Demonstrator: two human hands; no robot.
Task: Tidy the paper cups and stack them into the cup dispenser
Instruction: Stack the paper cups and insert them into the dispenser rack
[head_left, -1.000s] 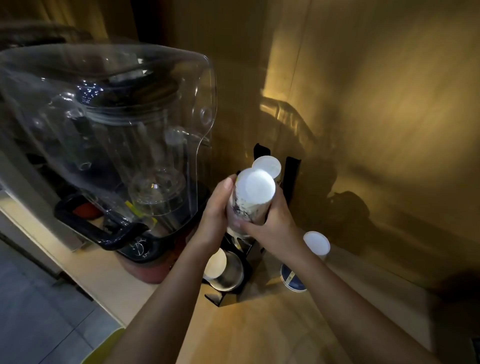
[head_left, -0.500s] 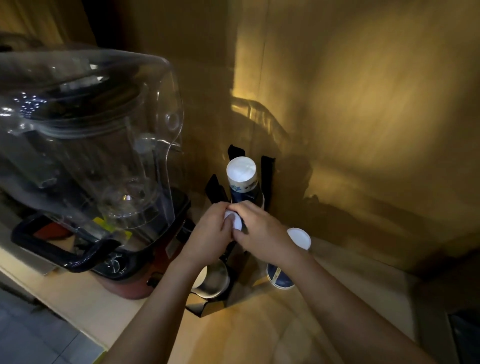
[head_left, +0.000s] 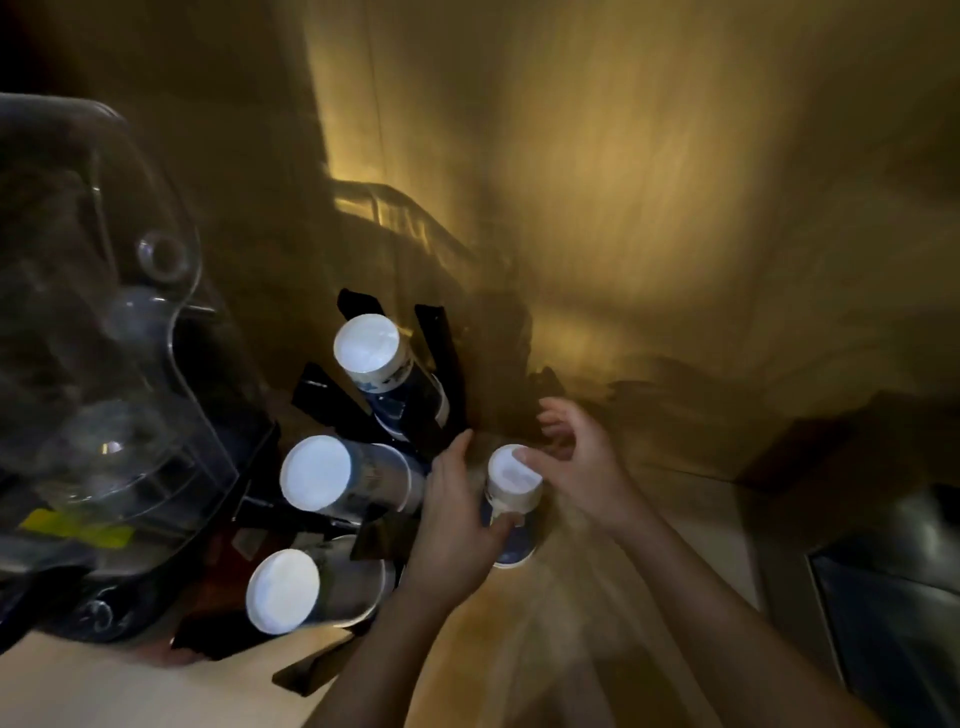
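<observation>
A short stack of paper cups (head_left: 511, 501) stands upside down on the wooden desk (head_left: 519, 639), white base up, with a blue band near its rim at the bottom. It sits just to the right of the black cup dispenser (head_left: 436, 364), apart from it, and is not in any of the slots.

The left hand (head_left: 457, 512) wraps around the left side of this stack, with the thumb pressed across its front and the fingers curled behind; it has hold of the stack. The right hand (head_left: 576, 457) arches over the top of the stack from the right, fingers spread and loosely curved, its thumb tip touching the edge of the white base. It is open and grips nothing.

Taking the dispenser as the landmark, three stacks of cups already lean in its slots. The rear stack (head_left: 387, 376) stands tallest at the back between two black uprights. The middle stack (head_left: 337, 480) lies in front of it and lower, just left of the left hand. The front stack (head_left: 306, 592) lies nearest the desk's edge. All three show white bases toward the camera.

To the left of the dispenser, touching or nearly so, is a blender with a clear plastic sound cover (head_left: 104, 338). Behind the dispenser rises a wood-grain wall (head_left: 623, 182), lit by a warm patch of light.
</observation>
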